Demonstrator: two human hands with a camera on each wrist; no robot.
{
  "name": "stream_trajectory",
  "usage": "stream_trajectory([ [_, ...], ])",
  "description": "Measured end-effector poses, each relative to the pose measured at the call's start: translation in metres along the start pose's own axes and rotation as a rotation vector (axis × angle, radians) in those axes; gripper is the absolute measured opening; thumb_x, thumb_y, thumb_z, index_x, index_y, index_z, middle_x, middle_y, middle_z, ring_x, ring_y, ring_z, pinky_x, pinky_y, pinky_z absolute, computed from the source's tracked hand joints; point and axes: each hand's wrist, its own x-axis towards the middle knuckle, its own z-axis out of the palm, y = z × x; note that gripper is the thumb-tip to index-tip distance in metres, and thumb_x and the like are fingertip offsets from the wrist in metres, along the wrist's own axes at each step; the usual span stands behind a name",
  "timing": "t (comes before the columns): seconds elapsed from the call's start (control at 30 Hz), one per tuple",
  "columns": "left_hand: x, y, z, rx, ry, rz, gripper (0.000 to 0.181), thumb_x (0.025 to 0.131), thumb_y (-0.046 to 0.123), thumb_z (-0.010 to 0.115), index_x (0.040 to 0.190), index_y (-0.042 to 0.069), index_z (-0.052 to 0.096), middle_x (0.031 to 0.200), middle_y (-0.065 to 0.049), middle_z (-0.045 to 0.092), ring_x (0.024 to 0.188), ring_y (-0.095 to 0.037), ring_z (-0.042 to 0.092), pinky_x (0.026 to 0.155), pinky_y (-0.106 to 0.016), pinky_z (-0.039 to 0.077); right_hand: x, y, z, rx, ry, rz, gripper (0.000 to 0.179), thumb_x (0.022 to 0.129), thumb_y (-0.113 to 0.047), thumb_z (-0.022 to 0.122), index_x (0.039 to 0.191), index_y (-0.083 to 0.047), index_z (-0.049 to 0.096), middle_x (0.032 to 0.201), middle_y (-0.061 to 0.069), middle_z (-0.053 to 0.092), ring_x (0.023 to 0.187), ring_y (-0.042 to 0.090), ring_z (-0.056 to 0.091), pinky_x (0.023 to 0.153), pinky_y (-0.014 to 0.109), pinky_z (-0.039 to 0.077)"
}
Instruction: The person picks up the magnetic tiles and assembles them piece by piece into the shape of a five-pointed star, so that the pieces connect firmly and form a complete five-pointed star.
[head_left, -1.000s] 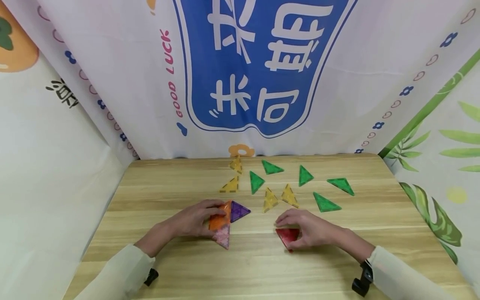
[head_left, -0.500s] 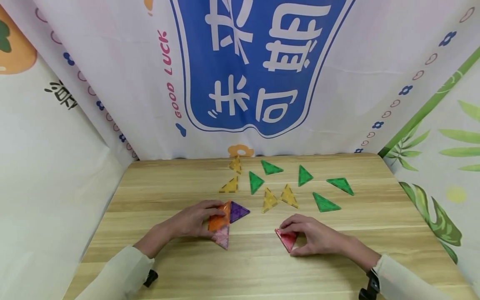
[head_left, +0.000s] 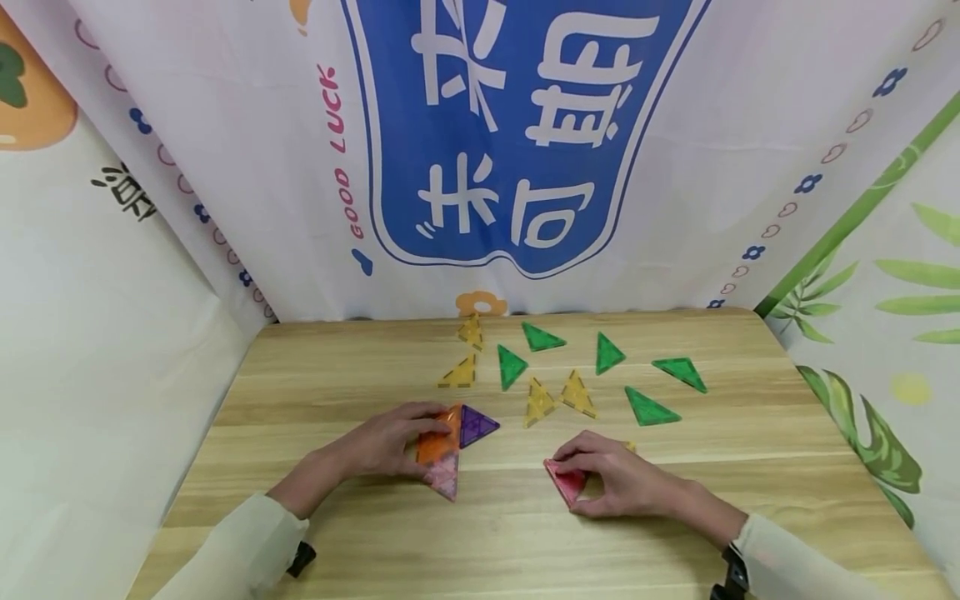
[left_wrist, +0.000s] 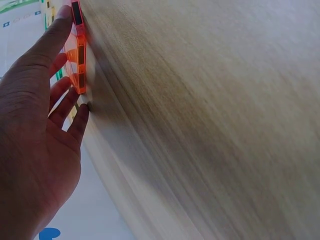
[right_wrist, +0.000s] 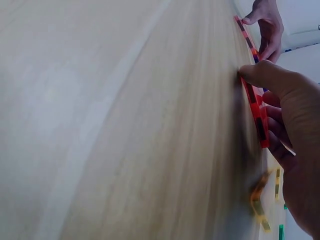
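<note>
My left hand (head_left: 393, 442) grips an orange magnetic tile (head_left: 438, 446), fingers at its far end and thumb at the pink triangular tile (head_left: 446, 477) joined to its near end. A purple triangular tile (head_left: 477, 426) lies against the orange one's right edge. To the right, my right hand (head_left: 615, 475) pinches a red triangular tile (head_left: 567, 483) between thumb and fingertips, close over the table. The right wrist view shows the red tile (right_wrist: 255, 110) edge-on, partly covered by the fingers. Behind that hand a yellow tile (head_left: 630, 447) peeks out, mostly hidden.
Several green triangular tiles (head_left: 652, 407) and several yellow ones (head_left: 579, 394) lie spread over the back of the wooden table (head_left: 337, 533). A printed curtain (head_left: 675, 225) hangs behind the table's far edge.
The right hand has shifted slightly left with the red tile, which looks turned more edge-on. A yellow tile has come into sight behind that hand. The left hand stays in place.
</note>
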Motion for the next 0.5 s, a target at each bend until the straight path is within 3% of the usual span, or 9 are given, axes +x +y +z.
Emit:
stream_trajectory([
  [0.17, -0.002, 0.000, 0.001, -0.005, -0.014, -0.014, 0.070, 0.086, 0.047, 0.088, 0.144, 0.014, 0.066, 0.162, -0.009, 0.046, 0.148, -0.032, 0.045, 0.117, -0.052, 0.045, 0.014, -0.004, 0.007, -0.013, 0.037, -0.023, 0.048, 0.084, -0.023, 0.090, 0.128, -0.008, 0.075, 0.130, 0.004, 0.067, 0.115, 0.016, 0.063, 0.089, 0.026, 0.059],
  [0.5, -0.001, -0.001, 0.002, -0.013, -0.001, -0.008, 0.070, 0.086, 0.047, 0.088, 0.145, 0.015, 0.066, 0.162, -0.009, 0.046, 0.149, -0.032, 0.044, 0.117, -0.051, 0.045, 0.052, -0.012, 0.032, 0.004, 0.131, -0.044, 0.047, 0.077, -0.022, 0.094, 0.118, -0.004, 0.078, 0.122, 0.006, 0.070, 0.114, 0.018, 0.065, 0.090, 0.022, 0.058],
])
